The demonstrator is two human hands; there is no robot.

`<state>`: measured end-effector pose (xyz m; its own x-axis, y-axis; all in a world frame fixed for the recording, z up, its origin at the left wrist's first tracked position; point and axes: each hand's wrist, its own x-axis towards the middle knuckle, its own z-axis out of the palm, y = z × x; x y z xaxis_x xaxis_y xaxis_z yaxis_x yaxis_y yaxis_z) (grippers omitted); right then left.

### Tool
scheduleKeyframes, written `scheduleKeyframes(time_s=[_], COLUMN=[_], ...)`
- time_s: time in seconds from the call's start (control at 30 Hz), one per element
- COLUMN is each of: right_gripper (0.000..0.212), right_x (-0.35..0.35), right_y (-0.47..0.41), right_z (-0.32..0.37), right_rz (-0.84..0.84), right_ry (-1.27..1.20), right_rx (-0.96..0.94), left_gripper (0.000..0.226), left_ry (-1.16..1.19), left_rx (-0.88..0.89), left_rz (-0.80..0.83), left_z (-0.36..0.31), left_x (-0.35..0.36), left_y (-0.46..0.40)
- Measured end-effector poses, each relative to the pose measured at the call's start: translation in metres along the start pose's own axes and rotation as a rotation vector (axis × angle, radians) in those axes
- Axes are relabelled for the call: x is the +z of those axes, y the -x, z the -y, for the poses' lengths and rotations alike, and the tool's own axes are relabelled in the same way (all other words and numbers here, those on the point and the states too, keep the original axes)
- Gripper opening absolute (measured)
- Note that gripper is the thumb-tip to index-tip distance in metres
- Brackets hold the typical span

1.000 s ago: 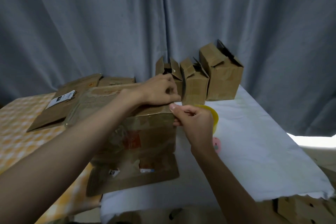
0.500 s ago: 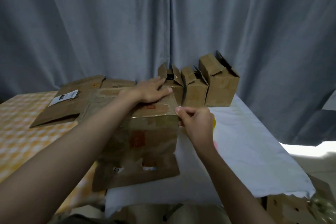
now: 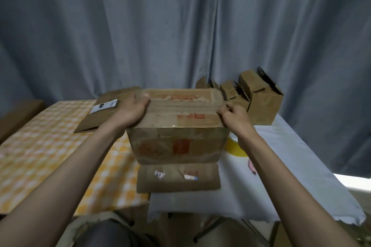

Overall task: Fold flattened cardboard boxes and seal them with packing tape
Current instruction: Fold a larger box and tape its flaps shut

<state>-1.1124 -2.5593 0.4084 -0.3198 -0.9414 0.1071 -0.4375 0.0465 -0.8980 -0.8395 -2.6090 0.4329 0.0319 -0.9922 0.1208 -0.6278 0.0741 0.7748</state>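
Observation:
A worn brown cardboard box [image 3: 178, 142] with red print stands on the table in front of me, its top flaps folded down and shiny tape along the top seam. My left hand [image 3: 132, 111] grips the box's upper left edge, thumb on top. At the upper right corner my right hand [image 3: 234, 114] has its fingers curled against the edge. A yellow roll of packing tape [image 3: 235, 147] lies on the white cloth just right of the box, partly hidden behind it. One flap [image 3: 178, 178] lies flat at the box's front.
Three small folded boxes [image 3: 261, 100] stand at the back right against a grey curtain. Flattened cardboard [image 3: 100, 114] with a white label lies at the back left on the yellow checked cloth [image 3: 40, 146]. A white cloth [image 3: 291, 176] covers the right side. My knee shows below the table edge.
The box now faces me squarely at the centre. My left hand has moved from the top right to the upper left edge. My right hand went from the tape end to the upper right corner.

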Motion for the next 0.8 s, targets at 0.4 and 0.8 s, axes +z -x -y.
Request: scheduleKeyframes(time_s=[0.4, 0.8], right_gripper=[0.055, 0.059], right_x=[-0.057, -0.014], right_y=[0.082, 0.082], right_z=[0.005, -0.087], right_rz=[0.029, 0.246], right_ry=[-0.463, -0.153], right_rx=[-0.044, 0.072], left_gripper=[0.015, 0.06], left_ry=[0.683, 0.263], left_rx=[0.062, 0.05], left_rz=[-0.047, 0.089], left_z=[-0.023, 0.078], left_x=[-0.019, 0.026], left_y=[0.061, 0.088])
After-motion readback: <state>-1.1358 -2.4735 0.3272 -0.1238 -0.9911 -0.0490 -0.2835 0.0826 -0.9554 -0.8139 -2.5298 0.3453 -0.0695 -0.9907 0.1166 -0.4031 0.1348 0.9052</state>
